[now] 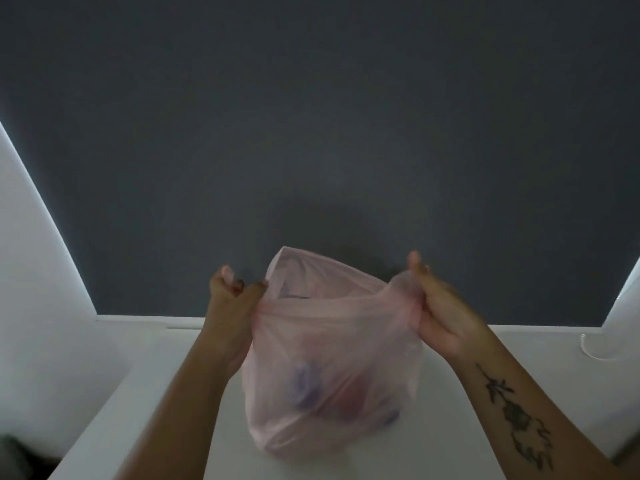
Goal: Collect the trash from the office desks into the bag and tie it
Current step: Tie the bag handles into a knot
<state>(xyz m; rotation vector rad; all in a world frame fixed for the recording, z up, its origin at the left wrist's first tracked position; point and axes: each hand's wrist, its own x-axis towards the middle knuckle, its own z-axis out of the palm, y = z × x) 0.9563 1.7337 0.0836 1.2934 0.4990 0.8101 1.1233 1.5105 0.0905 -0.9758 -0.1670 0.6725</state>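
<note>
Head view puts the thin, translucent pink plastic bag (332,375) at the centre, standing on the white desk top (540,348) near its back edge. The bag is loaded: a bluish-purple shape (306,386) and a reddish shape (353,396) show through the film low down, both too blurred to name. So collecting looks largely done, though this single view cannot confirm that every desk is cleared.

Tying is what remains. The mouth is open and stretched sideways between 2 hands. The left hand (232,306) has its fingers curled round a gathered bunch of the rim on the left side, and the right hand (443,313) pinches a similar bunch on the right, thumb up. No knot or crossing of the 2 bunches shows, so I judge this to be the start of the tie: the ends are drawn out, ready to be crossed over the opening.

Behind the bag rises a dark grey fabric-like partition panel (311,133), with a white side panel on the left (41,271) and another on the right (627,289). A clear round item (597,348), perhaps a cup or lid, lies on the desk far right, well apart from the bag; it may be trash not yet gathered. Nothing blocks the hands.
</note>
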